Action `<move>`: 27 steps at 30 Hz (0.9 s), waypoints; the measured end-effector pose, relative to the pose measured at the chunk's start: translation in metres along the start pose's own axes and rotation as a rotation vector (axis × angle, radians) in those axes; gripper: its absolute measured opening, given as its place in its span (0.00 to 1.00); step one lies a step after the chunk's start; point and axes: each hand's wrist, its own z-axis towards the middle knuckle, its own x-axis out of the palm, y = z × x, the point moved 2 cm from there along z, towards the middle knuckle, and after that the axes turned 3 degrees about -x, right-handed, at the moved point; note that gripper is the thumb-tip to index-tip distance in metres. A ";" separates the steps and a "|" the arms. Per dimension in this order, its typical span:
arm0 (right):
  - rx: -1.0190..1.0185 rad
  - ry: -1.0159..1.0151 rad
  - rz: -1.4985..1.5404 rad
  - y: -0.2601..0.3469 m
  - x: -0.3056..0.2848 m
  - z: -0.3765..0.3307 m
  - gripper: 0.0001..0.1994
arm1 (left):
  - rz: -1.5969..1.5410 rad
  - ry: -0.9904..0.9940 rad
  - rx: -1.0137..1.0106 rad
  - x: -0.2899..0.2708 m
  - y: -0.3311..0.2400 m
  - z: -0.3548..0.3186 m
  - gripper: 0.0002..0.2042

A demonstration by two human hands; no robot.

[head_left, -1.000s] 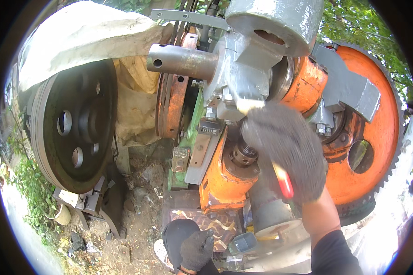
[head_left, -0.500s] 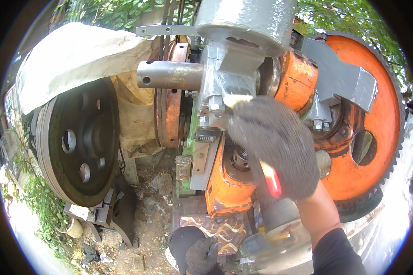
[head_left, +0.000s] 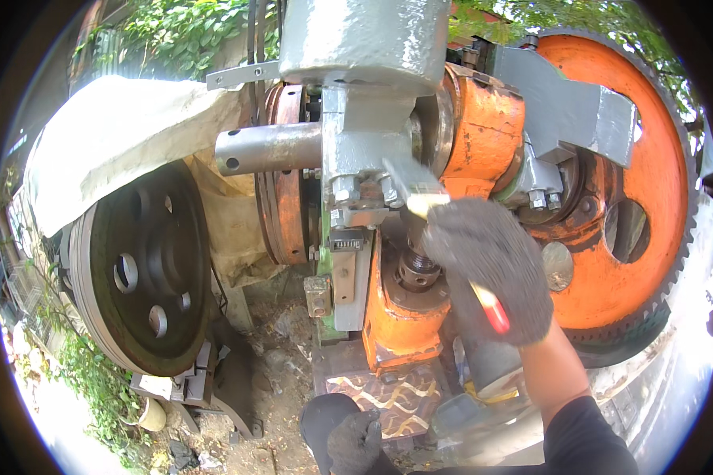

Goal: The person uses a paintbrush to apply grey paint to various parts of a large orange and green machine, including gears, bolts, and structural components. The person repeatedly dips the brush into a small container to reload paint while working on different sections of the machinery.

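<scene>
Fingers, right hand (head_left: 491, 271): wrapped around paintbrush (head_left: 428, 203) | axis: near-right to far-left | grey bracket (head_left: 363, 146): far-left of fingers | left hand (head_left: 355, 443): farther, finger state indeterminate

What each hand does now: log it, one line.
right hand: grips paintbrush at grey bracket | left hand: low, by knee

Your dark-gloved right hand (head_left: 491, 273) is gripping a red-ended paintbrush (head_left: 428, 203).
Its blurred bristles (head_left: 404, 176) are pointing toward a glossy grey metal block (head_left: 360, 146).
</scene>
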 end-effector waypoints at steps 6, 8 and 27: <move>0.071 -0.080 -0.078 -0.014 -0.007 0.009 0.26 | 0.146 0.056 0.087 0.006 0.008 -0.004 0.08; 0.060 -0.055 -0.009 -0.015 -0.003 -0.001 0.27 | 0.117 0.037 0.110 0.004 0.000 0.000 0.08; 0.207 -0.623 0.047 -0.025 -0.020 -0.016 0.12 | 0.116 0.098 0.095 0.012 0.010 -0.008 0.09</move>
